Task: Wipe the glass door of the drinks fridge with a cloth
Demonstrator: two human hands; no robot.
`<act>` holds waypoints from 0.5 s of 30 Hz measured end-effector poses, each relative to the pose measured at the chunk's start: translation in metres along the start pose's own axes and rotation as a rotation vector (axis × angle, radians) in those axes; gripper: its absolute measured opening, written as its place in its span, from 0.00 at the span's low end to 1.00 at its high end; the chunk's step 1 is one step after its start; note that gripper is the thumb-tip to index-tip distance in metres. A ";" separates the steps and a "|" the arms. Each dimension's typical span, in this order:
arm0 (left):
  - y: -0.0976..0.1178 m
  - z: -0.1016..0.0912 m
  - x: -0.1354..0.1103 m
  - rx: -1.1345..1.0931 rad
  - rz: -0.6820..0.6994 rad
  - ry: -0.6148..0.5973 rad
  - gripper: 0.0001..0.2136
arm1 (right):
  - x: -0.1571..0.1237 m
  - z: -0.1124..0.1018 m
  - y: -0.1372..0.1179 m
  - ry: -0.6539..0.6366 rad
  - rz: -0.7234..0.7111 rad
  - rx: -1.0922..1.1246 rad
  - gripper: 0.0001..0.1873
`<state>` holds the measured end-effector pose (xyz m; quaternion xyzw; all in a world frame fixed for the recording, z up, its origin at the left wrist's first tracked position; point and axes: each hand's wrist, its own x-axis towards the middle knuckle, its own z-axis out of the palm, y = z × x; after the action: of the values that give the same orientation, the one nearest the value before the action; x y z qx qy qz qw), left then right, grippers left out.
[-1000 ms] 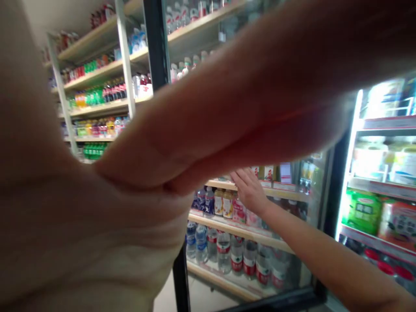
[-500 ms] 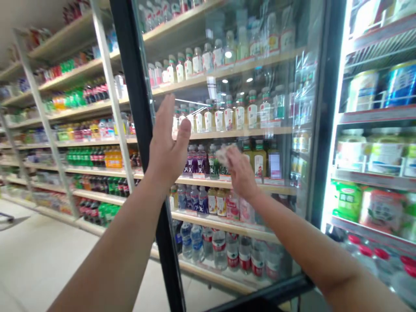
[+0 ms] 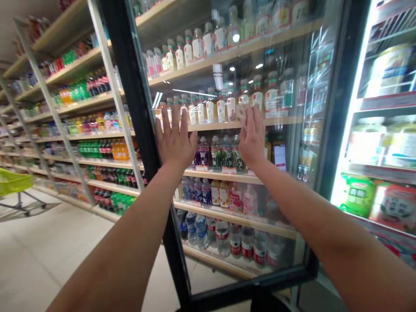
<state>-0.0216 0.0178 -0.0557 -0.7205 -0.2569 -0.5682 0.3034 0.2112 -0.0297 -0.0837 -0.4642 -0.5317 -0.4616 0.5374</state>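
An open fridge's glass door with a black frame stands in front of me. My left hand lies flat on the glass near the frame's left edge, fingers spread and pointing up. My right hand is also flat on the glass, a hand's width to the right, fingers together and upright. A small pale patch shows at its fingertips; I cannot make out what it is. Through the glass I see store shelves of bottled drinks.
The lit fridge interior with packs and tubs on wire shelves is at the right. Long wooden shelves of soft drinks run along the left. A lime-green shopping cart stands on the pale tiled floor at far left.
My left arm came down from in front of the camera, and its hand moved onto the glass. My right hand slid up the glass and flattened, level with the left.
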 end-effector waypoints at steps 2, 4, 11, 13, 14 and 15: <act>0.003 0.002 -0.004 0.003 0.087 -0.013 0.29 | -0.003 0.007 -0.021 -0.072 -0.057 0.043 0.32; 0.010 0.008 -0.010 -0.018 0.285 -0.053 0.27 | -0.013 0.010 -0.041 -0.185 -0.171 0.101 0.33; 0.035 0.020 -0.025 -0.045 0.499 -0.058 0.27 | -0.014 -0.020 0.010 -0.317 -0.223 0.134 0.37; 0.040 0.017 -0.037 0.002 0.515 -0.061 0.25 | -0.024 -0.031 0.043 -0.245 -0.106 -0.013 0.34; 0.044 0.015 -0.045 0.023 0.555 -0.066 0.24 | -0.033 -0.034 0.056 -0.224 -0.069 -0.082 0.32; 0.047 0.013 -0.052 0.037 0.622 -0.077 0.23 | -0.045 -0.036 0.066 -0.215 -0.049 -0.135 0.31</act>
<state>0.0095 -0.0061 -0.1155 -0.7798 -0.0459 -0.4158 0.4658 0.2808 -0.0558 -0.1292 -0.5328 -0.5652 -0.4571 0.4333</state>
